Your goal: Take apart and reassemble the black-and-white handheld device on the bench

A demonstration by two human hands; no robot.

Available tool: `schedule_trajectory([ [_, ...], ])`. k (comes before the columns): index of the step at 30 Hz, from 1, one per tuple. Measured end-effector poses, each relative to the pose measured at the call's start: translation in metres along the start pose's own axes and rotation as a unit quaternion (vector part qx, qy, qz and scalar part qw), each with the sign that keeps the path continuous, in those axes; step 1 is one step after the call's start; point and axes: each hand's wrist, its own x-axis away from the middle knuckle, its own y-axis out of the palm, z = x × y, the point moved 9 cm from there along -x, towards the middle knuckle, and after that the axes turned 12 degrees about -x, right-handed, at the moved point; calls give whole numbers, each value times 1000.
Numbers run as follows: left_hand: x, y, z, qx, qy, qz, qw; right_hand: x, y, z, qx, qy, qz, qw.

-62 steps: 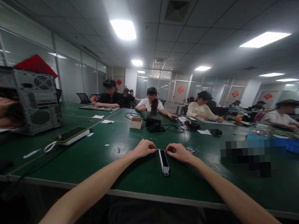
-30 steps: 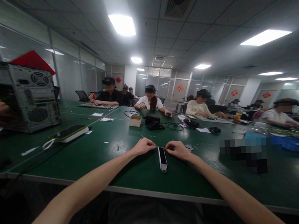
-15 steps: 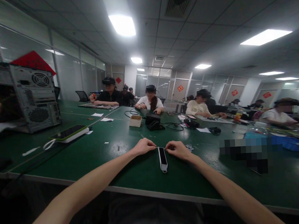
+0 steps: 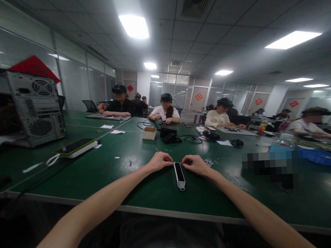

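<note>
Both hands pinched at the far end of a slim white device

The slim white handheld device lies flat on the green table, its long black screen facing up and its narrower end toward the wearer. The left hand is at its far left corner, thumb and forefinger drawn together; the right hand mirrors it at the far right corner, its fingers curled. Whether either pinches something small or touches the casing cannot be told, since the fingertips merge with the dark gap there.

Just beyond the right hand, on the device's right, are small grey pieces, partly hidden and too small to identify. Beyond the device sit an open cardboard box and a black object with cables, its form hard to read. To the device's left, a phone with a green edge rests on a white block; farther left stands a computer case, cut off by the picture's edge, its interior dark. To the device's right, a pixelated patch hides whatever lies in front of the clear bottle and the blue tray. Across the table, a person in white bends over something unclear.
</note>
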Motion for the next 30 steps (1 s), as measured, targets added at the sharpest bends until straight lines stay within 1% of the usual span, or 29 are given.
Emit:
schedule_trajectory([
  [5,0,1,4,-27,22,-3,999,-2,1,-1,9,-13,-11,1000],
  [12,-4,3,-2,-81,24,5,996,-2,0,-4,21,-20,-4,1000],
  [30,-4,0,-4,-64,18,19,998,-1,1,-4,18,-11,-19,1000],
])
